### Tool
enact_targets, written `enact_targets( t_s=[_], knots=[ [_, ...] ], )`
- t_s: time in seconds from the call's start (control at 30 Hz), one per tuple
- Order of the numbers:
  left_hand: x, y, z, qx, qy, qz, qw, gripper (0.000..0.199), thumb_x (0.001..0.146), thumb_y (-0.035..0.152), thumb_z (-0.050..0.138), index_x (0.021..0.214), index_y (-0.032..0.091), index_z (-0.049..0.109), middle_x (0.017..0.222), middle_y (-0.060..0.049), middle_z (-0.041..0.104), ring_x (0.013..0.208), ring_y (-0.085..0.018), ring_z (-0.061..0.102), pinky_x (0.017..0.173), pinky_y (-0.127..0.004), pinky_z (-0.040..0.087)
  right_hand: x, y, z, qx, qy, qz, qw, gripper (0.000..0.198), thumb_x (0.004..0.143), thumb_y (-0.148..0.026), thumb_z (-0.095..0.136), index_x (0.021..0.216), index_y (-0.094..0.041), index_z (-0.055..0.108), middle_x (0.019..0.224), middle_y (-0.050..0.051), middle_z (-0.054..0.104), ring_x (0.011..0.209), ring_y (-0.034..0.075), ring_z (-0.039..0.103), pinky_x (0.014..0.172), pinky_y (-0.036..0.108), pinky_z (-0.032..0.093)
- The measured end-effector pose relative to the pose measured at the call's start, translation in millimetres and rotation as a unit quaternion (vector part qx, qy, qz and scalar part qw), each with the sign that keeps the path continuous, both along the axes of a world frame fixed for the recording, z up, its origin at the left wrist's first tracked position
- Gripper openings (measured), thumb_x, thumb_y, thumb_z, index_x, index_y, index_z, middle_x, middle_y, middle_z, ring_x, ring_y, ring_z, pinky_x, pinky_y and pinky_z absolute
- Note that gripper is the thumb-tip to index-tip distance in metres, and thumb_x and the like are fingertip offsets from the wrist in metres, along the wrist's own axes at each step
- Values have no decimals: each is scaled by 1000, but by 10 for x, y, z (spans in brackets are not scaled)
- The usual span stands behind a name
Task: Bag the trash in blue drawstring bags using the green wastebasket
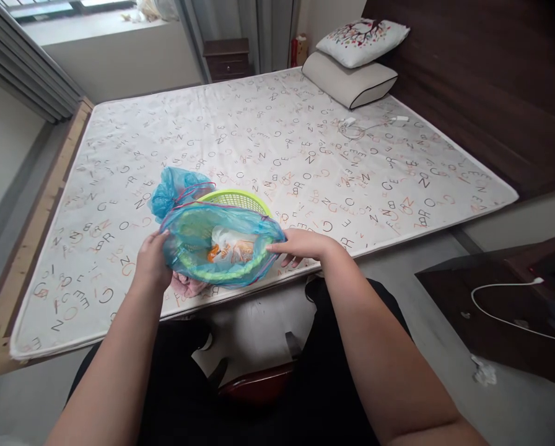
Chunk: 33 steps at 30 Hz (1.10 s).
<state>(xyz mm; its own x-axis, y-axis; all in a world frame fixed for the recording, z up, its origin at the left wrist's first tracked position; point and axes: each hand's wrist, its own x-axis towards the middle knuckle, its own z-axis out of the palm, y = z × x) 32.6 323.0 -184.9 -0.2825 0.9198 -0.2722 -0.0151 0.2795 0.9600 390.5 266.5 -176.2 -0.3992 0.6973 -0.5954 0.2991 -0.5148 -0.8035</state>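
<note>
A see-through blue drawstring trash bag (203, 220) with a pink cord spreads over a lime-green plastic basket (240, 197) on the mattress edge. Inside the opening lies a crumpled white plastic bag (235, 245) with orange print. My left hand (153, 257) is closed on the left rim of the blue bag. On the opposite rim, my right hand (298, 246) pinches the bag between thumb and fingers. Another bunched blue bag (178, 189) sits behind the basket's left side. A pink cloth (187, 285) shows beneath the basket, partly covered.
The letter-printed mattress (259, 142) fills the middle. Two pillows (352, 74) are stacked by the dark headboard (463, 80). A white cable (352, 129) lies on the mattress. At right stands a dark glossy table (500, 303) with a white cord.
</note>
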Motion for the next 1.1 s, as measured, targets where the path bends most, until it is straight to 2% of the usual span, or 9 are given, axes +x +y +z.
enact_targets(
  t_s=[0.1, 0.23, 0.3, 0.43, 0.57, 0.63, 0.8, 1.0, 1.1],
  knots=[
    [65, -78, 69, -19, 14, -7, 1000, 41, 63, 27, 82, 99, 19, 66, 78, 2, 67, 64, -11, 62, 57, -20, 49, -28, 37, 15, 45, 30, -82, 995, 36, 80, -46, 80, 104, -22, 68, 97, 9, 76, 74, 21, 72, 55, 30, 60],
    [68, -169, 176, -132, -23, -166, 977, 48, 63, 27, 84, 106, 19, 64, 85, -3, 70, 65, -17, 67, 55, -26, 55, 11, 127, 33, 104, 46, -313, 943, 31, 90, -40, 67, 116, -23, 60, 102, 9, 73, 74, 18, 71, 61, 32, 63],
    [47, -183, 187, -170, -31, -209, 963, 45, 66, 32, 84, 104, 19, 63, 89, -4, 70, 67, -19, 69, 58, -29, 58, 43, 158, 32, 105, 47, -359, 926, 31, 94, -41, 60, 120, -24, 57, 111, 10, 70, 79, 18, 71, 64, 33, 65],
    [50, -137, 106, -103, 24, -136, 985, 41, 71, 42, 82, 101, 21, 63, 100, -6, 70, 82, -21, 72, 66, -32, 61, 74, 176, -36, 107, -23, -350, 930, 32, 93, -40, 59, 120, -25, 56, 119, 11, 68, 88, 20, 71, 62, 33, 64],
    [157, -86, 12, 45, 85, -67, 993, 34, 78, 41, 78, 103, 22, 68, 102, -5, 69, 88, -16, 68, 70, -24, 59, 72, 165, -124, 94, -97, -333, 933, 24, 89, -34, 62, 110, -22, 57, 111, 12, 69, 78, 20, 71, 55, 31, 58],
    [235, -88, -17, 70, 86, -61, 992, 32, 79, 40, 76, 104, 22, 71, 105, -5, 69, 89, -15, 68, 71, -24, 59, 71, 160, -146, 100, -122, -322, 934, 18, 88, -31, 63, 102, -22, 57, 101, 11, 69, 71, 19, 69, 52, 29, 55],
    [369, -111, -75, 35, 36, -46, 998, 33, 71, 32, 80, 101, 19, 74, 90, -4, 71, 74, -13, 66, 65, -24, 56, 67, 159, -126, 165, -103, -281, 940, 11, 85, -18, 60, 96, -21, 59, 80, 3, 65, 67, 15, 66, 57, 26, 54],
    [267, -47, -44, -16, -79, -4, 997, 34, 57, 14, 72, 91, 17, 70, 70, 3, 62, 57, -8, 57, 55, -20, 49, 89, 189, -27, 204, -83, -380, 898, 15, 85, -19, 58, 100, -21, 60, 84, 1, 64, 69, 14, 67, 60, 26, 55],
    [249, -30, -31, -24, -119, -20, 992, 29, 61, 20, 72, 89, 16, 67, 69, 3, 60, 58, -10, 59, 54, -21, 50, 96, 206, -26, 206, -46, -401, 892, 13, 84, -21, 58, 97, -21, 61, 84, 0, 65, 71, 13, 66, 62, 27, 56]
  ],
)
